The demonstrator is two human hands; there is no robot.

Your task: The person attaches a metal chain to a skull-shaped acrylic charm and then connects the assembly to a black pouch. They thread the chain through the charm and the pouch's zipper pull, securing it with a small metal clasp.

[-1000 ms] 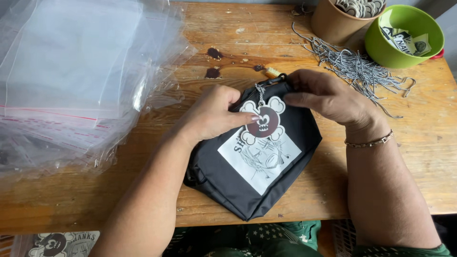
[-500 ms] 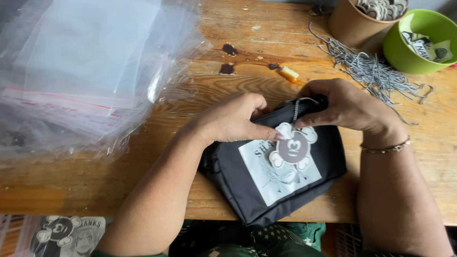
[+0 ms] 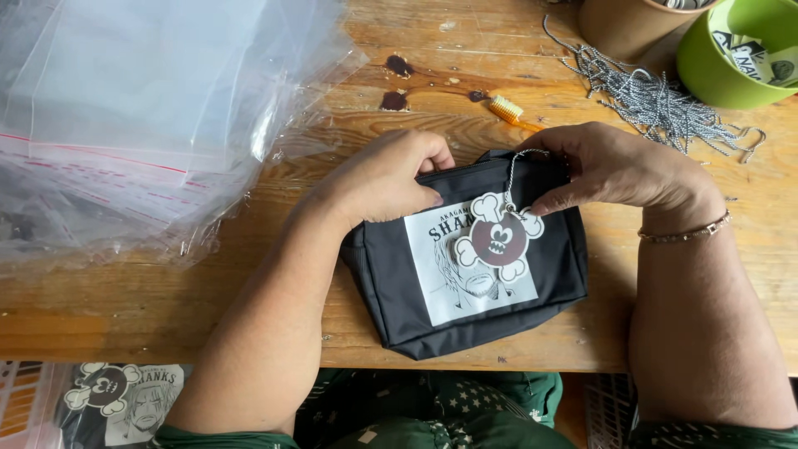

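Both hands on black fabric pouch (image 3: 465, 274): left hand (image 3: 391, 179) fingers gripping top edge, right hand (image 3: 615, 166) fingers pinching skull-shaped card tag (image 3: 497, 239) string.

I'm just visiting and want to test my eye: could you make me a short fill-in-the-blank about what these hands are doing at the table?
1. Both hands rest on a small ____ pouch lying on the wooden table.
2. The right hand pinches the string of a skull-shaped ____.
3. A pile of clear plastic ____ lies beside the left hand.
4. The bowl at the table's far corner is ____.

Missing words: black; tag; bags; green
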